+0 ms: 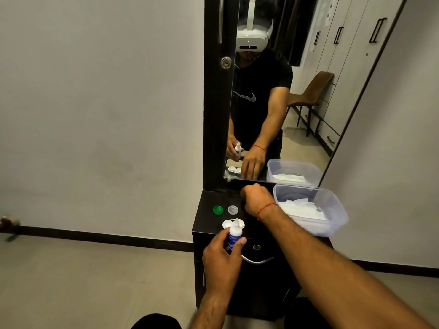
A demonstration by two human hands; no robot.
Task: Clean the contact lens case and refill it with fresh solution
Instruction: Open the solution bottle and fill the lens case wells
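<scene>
Nearest the viewer, at the front edge of a dark cabinet [206,219], a small solution bottle [233,237] is gripped in the left hand [221,262], the fingers and thumb curled round its blue-labelled body and its white tip pointing up. Just beyond the bottle, a white lens case [227,224] is seen lying flat on the near-left part of the cabinet top, partly hidden by the bottle's tip. A curved metal drawer handle [257,260] is visible on the cabinet front, to the right of the left hand. Farther back on the top, a green cap [218,209] and a clear cap [232,209] are set side by side, apart from the case. To their right, the right hand [255,198] is lowered at the far edge of the top, a red thread [266,207] tied round its wrist; its fingers are hidden behind its back, so whether anything is held cannot be told. At the far right, a clear plastic tub [337,210] holding white tissue is placed. Behind everything, a tall mirror [308,103] is mounted, in which the person, the tub and a brown chair are reflected.
</scene>
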